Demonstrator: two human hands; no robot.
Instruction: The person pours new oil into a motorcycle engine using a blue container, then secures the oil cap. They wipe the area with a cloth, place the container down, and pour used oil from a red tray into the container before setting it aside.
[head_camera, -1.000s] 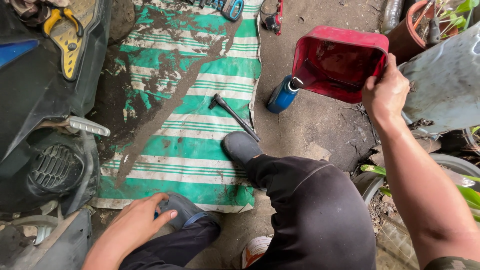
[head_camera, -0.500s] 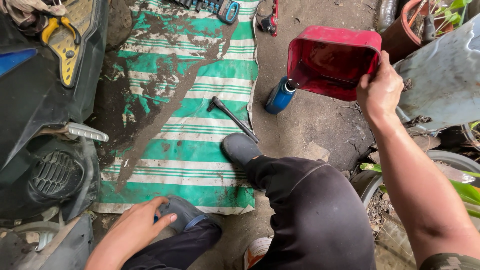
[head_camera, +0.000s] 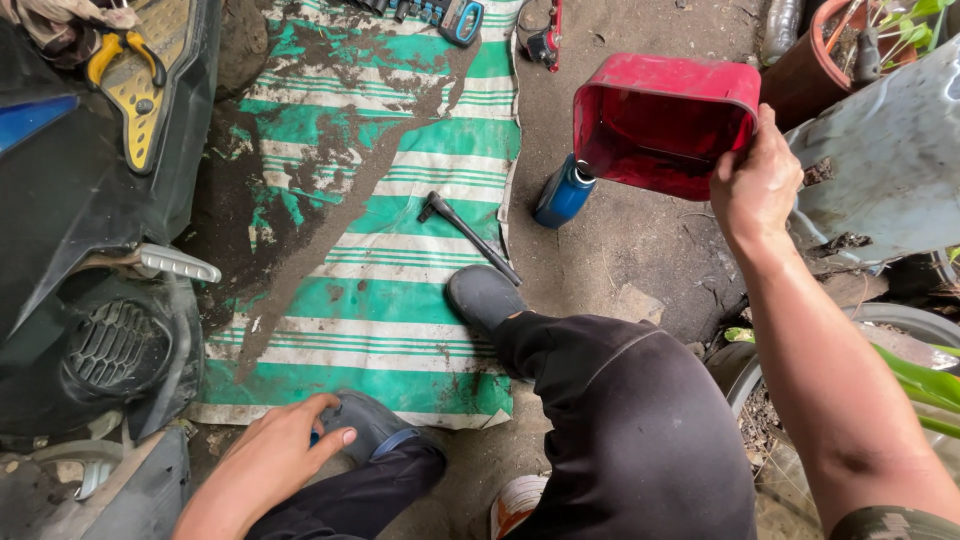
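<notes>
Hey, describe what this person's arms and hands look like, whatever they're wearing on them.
Both hands are bare, with no gloves, rings or watch showing. The left hand and its forearm are uncovered. The right hand leads into a bare forearm, with the edge of a short camouflage-pattern sleeve at the upper arm.

tub (head_camera: 660, 125): red | bottle (head_camera: 563, 193): blue | mat (head_camera: 400, 250): green-white stripes | trousers (head_camera: 630, 420): black

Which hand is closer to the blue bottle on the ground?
Right. The right hand grips the edge of the tilted red tub just above the blue bottle. The left hand rests far down the picture, on a shoe by the striped mat.
</notes>
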